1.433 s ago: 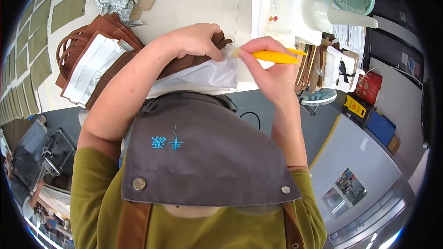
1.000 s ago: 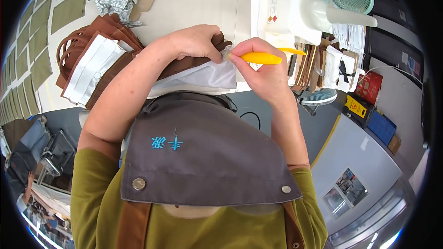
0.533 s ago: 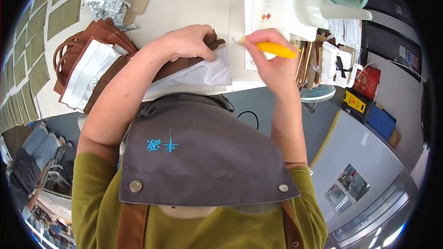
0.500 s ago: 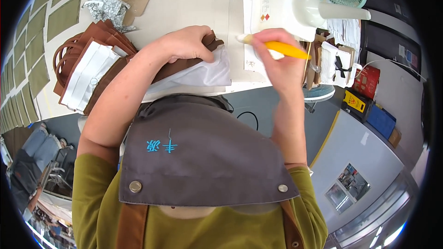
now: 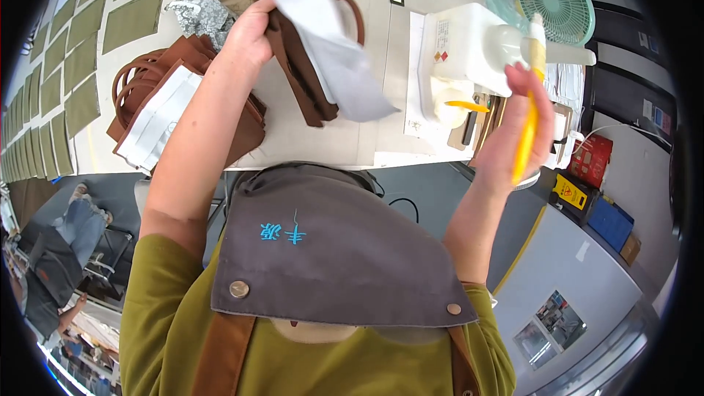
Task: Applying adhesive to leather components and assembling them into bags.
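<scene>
My left hand [image 5: 253, 35] is closed on the edge of a brown handbag piece [image 5: 297, 66], lifted and tilted over the table. Its pale grey-white lining [image 5: 330, 51] hangs out to the right, and a curved brown handle [image 5: 356, 18] shows behind it. Off the table's right front, my right hand [image 5: 539, 121] grips a yellow-handled brush [image 5: 529, 128], its pale tip pointing up. Below my left forearm lies a pile of brown bag pieces [image 5: 249, 121] with handles and a white lining [image 5: 158, 121].
A white jug [image 5: 469, 44] with a long spout stands at the back right. Beside it are a small white pot [image 5: 447, 103], another yellow handle [image 5: 468, 106] and a green fan [image 5: 555, 4]. Olive panels [image 5: 77, 106] cover the left. Crumpled foil [image 5: 202, 18] sits behind the pile.
My left hand has lifted the brown bag piece off the table, away from me, turning it with the lining swinging out. My right hand has drawn the brush back to the right and turned it upright.
</scene>
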`<state>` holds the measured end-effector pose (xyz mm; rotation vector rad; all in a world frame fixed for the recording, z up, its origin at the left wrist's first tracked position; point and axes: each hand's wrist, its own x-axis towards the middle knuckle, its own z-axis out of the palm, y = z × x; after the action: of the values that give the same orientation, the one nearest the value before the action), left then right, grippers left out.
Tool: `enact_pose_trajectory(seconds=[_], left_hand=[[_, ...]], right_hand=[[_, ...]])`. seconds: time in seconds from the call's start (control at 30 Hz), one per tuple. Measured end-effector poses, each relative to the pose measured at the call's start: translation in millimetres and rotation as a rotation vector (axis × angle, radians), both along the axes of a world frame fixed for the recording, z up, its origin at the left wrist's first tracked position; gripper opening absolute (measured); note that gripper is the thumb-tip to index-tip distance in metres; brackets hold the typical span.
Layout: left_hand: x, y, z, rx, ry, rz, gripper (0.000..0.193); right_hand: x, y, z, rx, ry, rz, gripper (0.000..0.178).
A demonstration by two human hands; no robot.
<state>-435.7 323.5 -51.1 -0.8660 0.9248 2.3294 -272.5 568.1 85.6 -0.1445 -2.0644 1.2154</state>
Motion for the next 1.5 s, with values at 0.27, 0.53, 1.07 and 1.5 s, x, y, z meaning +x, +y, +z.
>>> enact_pose_trajectory(seconds=[0.27,0.53,1.07,1.5], left_hand=[[-10.6,-44.3,-102.7,0.386,0.201,-0.021,0.028],[2.5,-37.2,-67.4,0.29,0.166,-0.104,0.027],[17.0,-10.7,-171.6,0.282,0.27,0.223,0.031],[58.1,-14.2,-2.0,-0.226,0.037,0.066,0.053]], right_hand=[[17.0,-52.1,-93.6,0.29,-0.397,0.37,0.08],[32.2,-94.7,-141.6,0.43,-0.365,0.504,0.074],[10.0,-111.6,-93.5,0.201,-0.268,0.617,0.075],[-3.7,-67.4,-86.7,0.288,-0.324,0.334,0.052]])
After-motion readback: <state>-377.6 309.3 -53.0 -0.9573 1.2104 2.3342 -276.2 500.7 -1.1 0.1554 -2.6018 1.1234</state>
